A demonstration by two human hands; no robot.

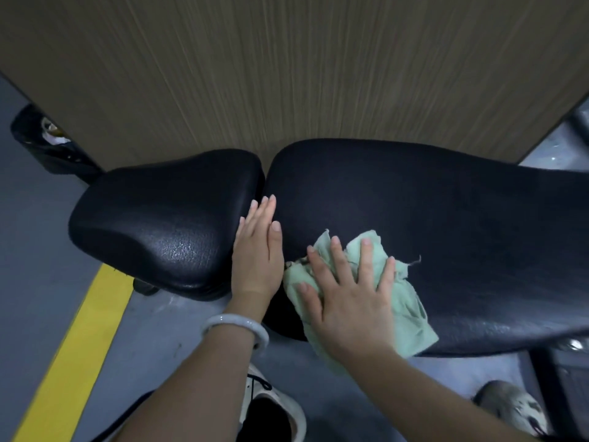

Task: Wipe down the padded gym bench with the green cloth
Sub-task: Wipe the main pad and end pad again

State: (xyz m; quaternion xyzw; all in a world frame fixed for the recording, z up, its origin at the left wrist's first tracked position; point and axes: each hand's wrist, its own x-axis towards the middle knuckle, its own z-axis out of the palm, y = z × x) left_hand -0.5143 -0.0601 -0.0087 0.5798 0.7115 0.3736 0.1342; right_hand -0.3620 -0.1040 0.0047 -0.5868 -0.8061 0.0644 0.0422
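Bench lengthwise left-right, right hand flat on green cloth

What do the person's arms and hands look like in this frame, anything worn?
Both forearms are bare, with no sleeves and no gloves in view. The left hand has a smooth, pale whitish rounded bangle at the wrist. The right hand shows no rings, watch or band. Fingernails on both look short and unpainted. No markings are visible on either arm.

Pads: black grained vinyl, slight gloss. Cloth: pale green, frayed, matt. Wall: wood-grain, matt.
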